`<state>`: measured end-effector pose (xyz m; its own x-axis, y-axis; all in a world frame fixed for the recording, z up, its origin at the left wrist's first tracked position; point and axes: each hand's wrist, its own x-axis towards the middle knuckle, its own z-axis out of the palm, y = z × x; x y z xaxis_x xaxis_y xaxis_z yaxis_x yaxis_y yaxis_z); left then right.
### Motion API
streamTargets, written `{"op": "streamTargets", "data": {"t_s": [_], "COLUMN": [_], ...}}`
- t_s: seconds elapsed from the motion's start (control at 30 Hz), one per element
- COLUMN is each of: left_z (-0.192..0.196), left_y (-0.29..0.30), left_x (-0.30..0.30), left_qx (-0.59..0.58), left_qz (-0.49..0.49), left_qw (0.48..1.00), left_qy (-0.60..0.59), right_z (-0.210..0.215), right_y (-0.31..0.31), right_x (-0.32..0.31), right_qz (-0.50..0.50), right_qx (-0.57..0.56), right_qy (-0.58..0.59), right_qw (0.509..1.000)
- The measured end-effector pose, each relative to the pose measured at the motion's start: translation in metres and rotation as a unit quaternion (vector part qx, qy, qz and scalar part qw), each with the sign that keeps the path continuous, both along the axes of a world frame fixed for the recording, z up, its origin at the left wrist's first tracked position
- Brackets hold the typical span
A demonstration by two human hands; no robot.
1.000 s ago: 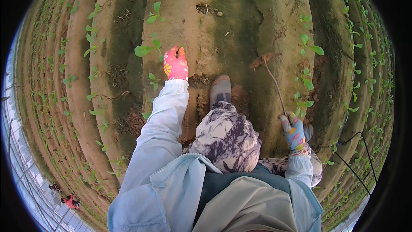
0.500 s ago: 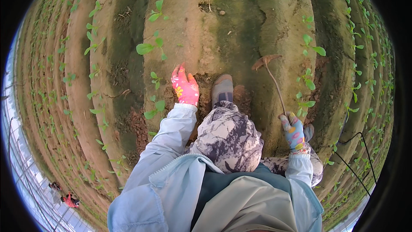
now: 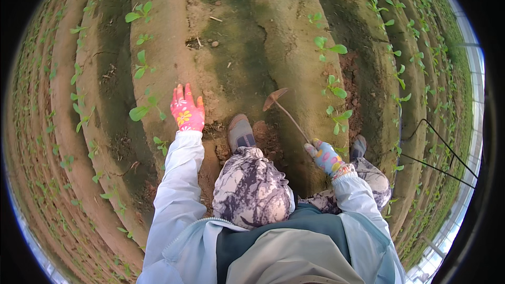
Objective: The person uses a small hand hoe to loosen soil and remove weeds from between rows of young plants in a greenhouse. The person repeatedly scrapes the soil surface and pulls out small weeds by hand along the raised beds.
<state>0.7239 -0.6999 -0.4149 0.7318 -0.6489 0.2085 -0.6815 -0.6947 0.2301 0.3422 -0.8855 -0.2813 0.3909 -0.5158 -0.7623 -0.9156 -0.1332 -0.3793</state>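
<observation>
left hand (image 3: 187, 113): pink flowered glove, fingers spread wide and flat, gripping nothing; resting on or just over the bare soil of the ridge (image 3: 210, 47), near a seedling (image 3: 141, 110) at 9 o'clock from it.
change in left hand: pulled back toward the body from a reach farther up the ridge a second ago; arm now more bent, palm lower in the view.
right hand (image 3: 325, 156): blue patterned glove, curled closed around the thin handle of a hand hoe (image 3: 286, 111); held at about 4 o'clock of the view, as before.
hand hoe: blade at 11 o'clock from the right hand, over the furrow side of the ridge; contact with the soil not clear; position barely altered.
meaning of the change: seemingly a finished reach forward with the free hand, now back close to the disturbed dark soil (image 3: 265, 134) by the shoe (image 3: 240, 132).
seedling rows (image 3: 332, 89): small green plants along both ridge edges, at 9 and 3 o'clock of the centre.
body: crouched, patterned trousers (image 3: 251, 189) between the arms.
</observation>
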Motion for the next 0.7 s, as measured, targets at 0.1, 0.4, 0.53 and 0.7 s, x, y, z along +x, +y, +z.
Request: {"op": "streamTargets", "data": {"t_s": [0.1, 0.4, 0.53, 0.7], "left_z": [-0.001, -0.002, -0.005, -0.007], "left_y": [0.001, -0.001, 0.001, 0.002], "left_x": [-0.001, -0.002, -0.002, 0.001], "left_qx": [0.022, -0.002, -0.001, -0.009], "left_qz": [-0.010, 0.001, -0.001, -0.004], "left_qw": [1.000, 1.000, 1.000, 1.000], "left_qy": [-0.010, -0.011, -0.009, -0.005], "right_z": [-0.007, -0.038, -0.054, -0.071], "right_y": [0.012, 0.036, 0.029, 0.028], "right_x": [0.007, 0.039, 0.060, 0.084], "right_qz": [-0.040, -0.179, -0.267, -0.296], "right_qx": [0.009, 0.074, 0.179, 0.234], "right_qy": [-0.050, -0.086, -0.118, -0.181], "right_qw": [0.998, 0.977, 0.940, 0.908]}}
